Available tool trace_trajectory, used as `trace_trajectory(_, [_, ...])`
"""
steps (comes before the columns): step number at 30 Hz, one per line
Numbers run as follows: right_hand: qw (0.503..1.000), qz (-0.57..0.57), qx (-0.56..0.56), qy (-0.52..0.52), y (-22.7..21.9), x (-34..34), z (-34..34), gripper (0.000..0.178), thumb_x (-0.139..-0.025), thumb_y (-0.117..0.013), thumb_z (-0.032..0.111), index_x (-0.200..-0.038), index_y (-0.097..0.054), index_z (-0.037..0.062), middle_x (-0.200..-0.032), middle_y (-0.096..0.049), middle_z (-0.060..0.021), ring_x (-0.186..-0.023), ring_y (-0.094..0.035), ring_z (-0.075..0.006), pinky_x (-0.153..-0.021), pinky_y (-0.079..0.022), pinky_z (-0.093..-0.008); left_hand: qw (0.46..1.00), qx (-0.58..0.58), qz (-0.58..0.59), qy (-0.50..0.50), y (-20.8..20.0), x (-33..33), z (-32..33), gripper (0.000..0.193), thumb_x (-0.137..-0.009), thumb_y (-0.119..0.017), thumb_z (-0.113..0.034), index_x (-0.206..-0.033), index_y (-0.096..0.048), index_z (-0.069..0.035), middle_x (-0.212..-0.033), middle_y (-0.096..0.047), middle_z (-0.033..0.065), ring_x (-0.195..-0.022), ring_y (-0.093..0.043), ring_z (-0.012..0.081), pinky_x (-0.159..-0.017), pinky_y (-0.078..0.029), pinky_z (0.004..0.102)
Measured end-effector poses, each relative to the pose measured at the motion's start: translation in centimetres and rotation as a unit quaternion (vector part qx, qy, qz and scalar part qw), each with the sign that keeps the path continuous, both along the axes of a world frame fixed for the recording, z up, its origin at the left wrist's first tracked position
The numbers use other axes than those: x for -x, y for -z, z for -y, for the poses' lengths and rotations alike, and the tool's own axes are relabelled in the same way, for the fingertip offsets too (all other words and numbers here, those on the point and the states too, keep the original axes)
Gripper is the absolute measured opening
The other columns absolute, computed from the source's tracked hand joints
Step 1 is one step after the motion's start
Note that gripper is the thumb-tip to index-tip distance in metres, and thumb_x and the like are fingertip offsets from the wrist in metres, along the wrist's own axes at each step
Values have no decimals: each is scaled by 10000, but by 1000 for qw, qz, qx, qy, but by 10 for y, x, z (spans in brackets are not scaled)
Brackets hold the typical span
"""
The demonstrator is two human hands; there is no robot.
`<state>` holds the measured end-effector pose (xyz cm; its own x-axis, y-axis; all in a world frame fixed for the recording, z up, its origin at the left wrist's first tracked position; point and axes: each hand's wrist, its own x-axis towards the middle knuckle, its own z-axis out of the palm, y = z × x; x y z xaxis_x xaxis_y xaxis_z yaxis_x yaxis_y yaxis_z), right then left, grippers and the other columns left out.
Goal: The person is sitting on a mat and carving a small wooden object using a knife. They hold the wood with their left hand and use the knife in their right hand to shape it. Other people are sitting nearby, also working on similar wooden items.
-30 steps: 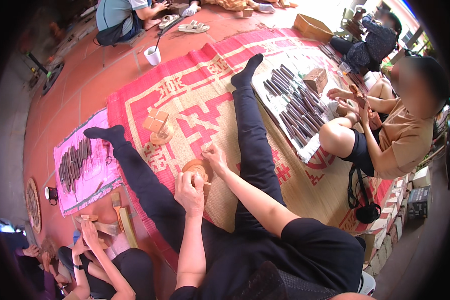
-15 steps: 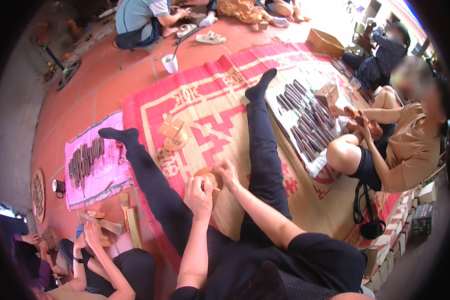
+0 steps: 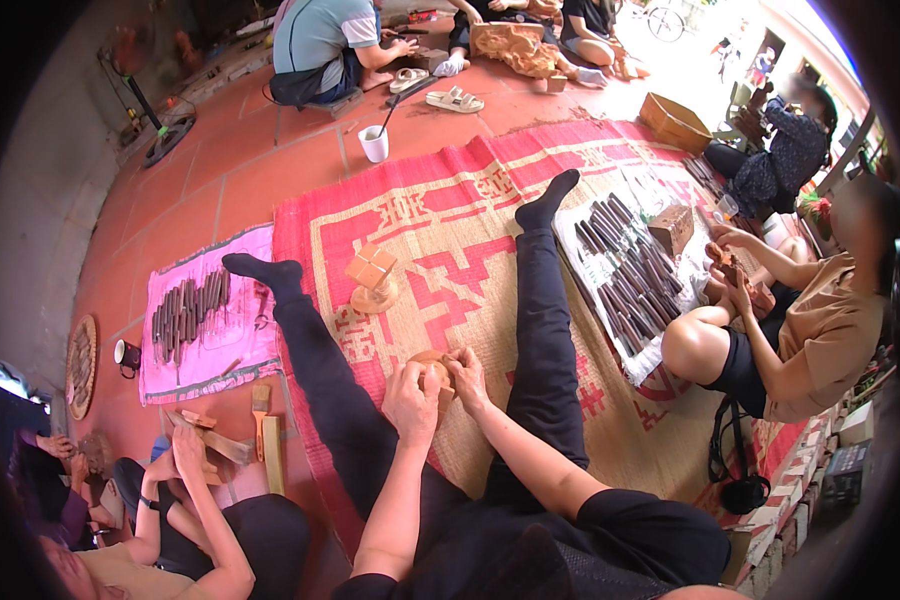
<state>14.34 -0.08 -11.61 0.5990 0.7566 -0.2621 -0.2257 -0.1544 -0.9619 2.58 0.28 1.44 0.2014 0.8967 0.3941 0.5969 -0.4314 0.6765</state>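
Between my outstretched legs, low over the mat, is a rounded orange-brown wooden piece. Its lower part is largely covered by my hands. My left hand is closed round its near left side, thumb up. The fingers of my right hand are bent together against its right edge; whether something small is pinched there I cannot make out. Farther up the mat, a squarish wooden block rests by a round pale wooden piece.
Many dark-handled carving tools lie on a pink cloth at left and a white cloth at right. A seated person in tan works close on my right, another at lower left. Beyond the mat stands a white cup.
My right hand has come down from just off the wooden piece onto its right edge. The view has shifted a little. The person in tan has shifted the carving in their hands.
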Motion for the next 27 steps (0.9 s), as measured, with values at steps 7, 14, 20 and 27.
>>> trace_trajectory(7, [994, -76, 55, 52, 17, -33, -20, 150, -853, -646, 148, -897, -603, 11, -808, -675, -130, -753, -644, -225, -706, -498, -368, 1000, -8, -17, 10, -2, -2, 2, 164, -891, -621, -219, -828, -590, -71, -801, -576, 79, -749, -597, 284, -661, -479, 392])
trace_trajectory(14, [975, 218, 46, -3, 9, -13, 8, 122, -850, -700, 147, -923, -646, 66, -857, -664, -96, -789, -633, -204, -739, -484, -325, 1000, 4, 7, -1, -1, -3, -5, 169, -897, -618, -224, -834, -596, -68, -787, -569, 86, -733, -599, 292, -650, -475, 395])
trace_trajectory(20, [993, -115, -23, 4, -5, -11, 15, 97, -855, -698, 85, -918, -638, 42, -898, -653, -14, -849, -590, -108, -787, -467, -266, 1000, 23, -8, -9, 2, -1, -5, 180, -892, -623, -255, -821, -572, -98, -814, -585, 70, -768, -611, 293, -656, -491, 407])
trace_trajectory(27, [992, -124, -5, -5, 1, -11, 8, 113, -814, -720, 35, -807, -609, 55, -806, -624, 11, -760, -545, -79, -734, -438, -236, 1000, 9, 6, -17, 3, -2, -2, 182, -883, -628, -241, -805, -572, -87, -794, -581, 75, -759, -602, 295, -653, -485, 409])
